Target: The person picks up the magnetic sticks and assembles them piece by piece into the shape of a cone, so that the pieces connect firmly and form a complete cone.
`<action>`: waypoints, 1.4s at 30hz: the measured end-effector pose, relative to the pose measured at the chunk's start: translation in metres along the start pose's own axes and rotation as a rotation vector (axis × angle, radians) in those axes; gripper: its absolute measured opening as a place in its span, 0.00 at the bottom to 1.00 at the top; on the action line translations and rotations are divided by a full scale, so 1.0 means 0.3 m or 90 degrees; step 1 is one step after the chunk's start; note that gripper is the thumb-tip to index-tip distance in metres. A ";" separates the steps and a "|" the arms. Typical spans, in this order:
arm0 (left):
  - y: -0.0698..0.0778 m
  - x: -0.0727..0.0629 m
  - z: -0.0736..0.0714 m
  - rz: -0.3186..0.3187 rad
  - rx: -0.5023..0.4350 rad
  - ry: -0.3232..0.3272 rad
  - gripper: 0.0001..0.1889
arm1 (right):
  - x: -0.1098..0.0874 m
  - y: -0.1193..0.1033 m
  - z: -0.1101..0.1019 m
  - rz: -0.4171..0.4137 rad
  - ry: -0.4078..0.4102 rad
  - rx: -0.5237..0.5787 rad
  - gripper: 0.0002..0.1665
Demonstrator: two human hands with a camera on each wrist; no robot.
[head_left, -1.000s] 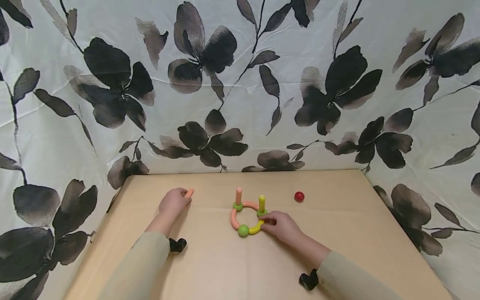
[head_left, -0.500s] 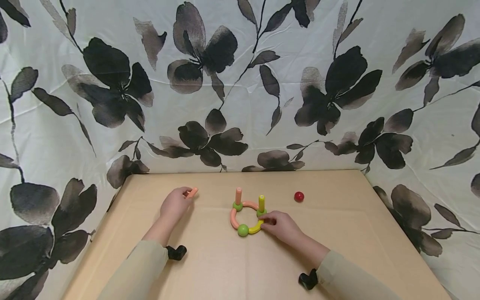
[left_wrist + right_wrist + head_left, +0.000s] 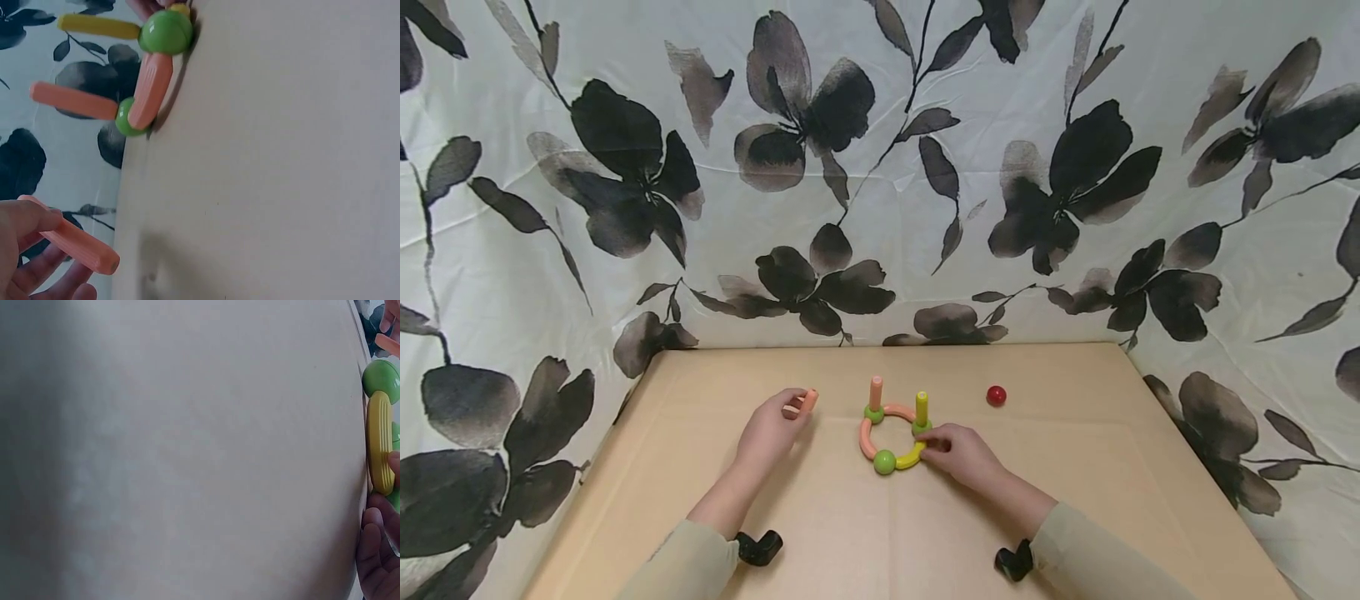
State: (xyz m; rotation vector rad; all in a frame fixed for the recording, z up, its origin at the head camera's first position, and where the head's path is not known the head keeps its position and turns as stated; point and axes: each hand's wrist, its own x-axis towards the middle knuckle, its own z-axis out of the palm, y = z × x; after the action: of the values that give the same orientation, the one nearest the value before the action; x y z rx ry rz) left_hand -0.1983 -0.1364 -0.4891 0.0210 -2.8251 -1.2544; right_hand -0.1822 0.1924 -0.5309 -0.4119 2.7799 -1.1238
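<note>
My left hand [image 3: 767, 433] pinches a coral stick [image 3: 808, 402] between thumb and fingers, above the table to the left of a ring of toy pieces. The left wrist view shows the stick [image 3: 81, 245] tilted in the fingers. Coral curved pieces [image 3: 867, 437], a yellow curved piece [image 3: 910, 457] and green balls [image 3: 884, 462] form the ring. From it rise an upright coral stick [image 3: 876, 392] and an upright yellow stick [image 3: 922, 407]. My right hand [image 3: 964, 455] grips the ring's right side, where the yellow curve [image 3: 380, 440] meets a green ball.
A red ball [image 3: 996, 396] lies on the table [image 3: 1060, 417] to the right, behind my right hand. Floral cloth [image 3: 880, 200] hangs behind the table's far edge. Black wrist devices [image 3: 760, 547] sit at both cuffs.
My left hand has moved right and slightly nearer with the coral stick, which now stands more upright. The right hand stays at the ring, and the red ball stays in place.
</note>
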 end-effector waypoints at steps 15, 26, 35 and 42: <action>0.121 -0.098 0.062 0.004 -0.126 -0.022 0.19 | 0.000 -0.007 0.003 0.012 0.005 0.002 0.16; 0.202 -0.140 0.144 0.065 -0.166 -0.086 0.18 | 0.000 -0.003 0.007 0.009 0.004 0.010 0.16; 0.245 -0.152 0.204 0.065 -0.178 -0.124 0.19 | 0.000 -0.006 -0.002 0.012 0.003 0.010 0.16; 0.250 -0.155 0.229 0.070 -0.169 -0.114 0.19 | 0.002 -0.002 0.003 -0.001 0.010 0.003 0.16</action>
State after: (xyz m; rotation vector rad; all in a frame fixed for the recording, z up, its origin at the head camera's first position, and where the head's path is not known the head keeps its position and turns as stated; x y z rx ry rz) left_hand -0.1547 -0.0337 -0.4813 -0.2670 -2.7270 -1.6698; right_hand -0.1824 0.1912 -0.5311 -0.4071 2.7895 -1.1387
